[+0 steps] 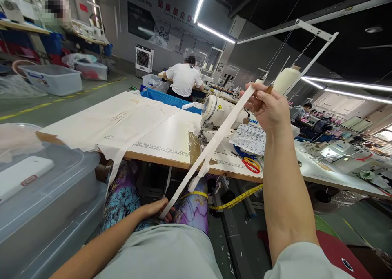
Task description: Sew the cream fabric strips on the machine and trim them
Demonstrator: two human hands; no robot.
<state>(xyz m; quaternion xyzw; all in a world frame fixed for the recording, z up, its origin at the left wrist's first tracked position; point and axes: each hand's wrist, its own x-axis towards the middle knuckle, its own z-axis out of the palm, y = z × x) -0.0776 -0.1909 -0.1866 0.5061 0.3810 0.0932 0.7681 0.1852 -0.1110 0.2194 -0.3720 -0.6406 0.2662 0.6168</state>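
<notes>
Between thumb and fingers of the right grip [268, 105], raised above the tabletop [165, 138], the upper end of a white fabric strip [225, 129] is pinched. The strip is stretched slantwise down to the left grip [157, 209], low over the lap, where its lower part is held among curled fingers; how tightly cannot be told. Below and left of the right grip, a sewing machine [214, 107] is set into the tabletop; below that grip, a printed sheet [249, 138] and orange-handled scissors [251, 164] are laid. Ahead and left of the left grip, the tabletop is covered by pale cloth [101, 116]. Beyond both grips, a person in a white shirt [185, 81] is seated, and the room is lit by tube lights [216, 33].
</notes>
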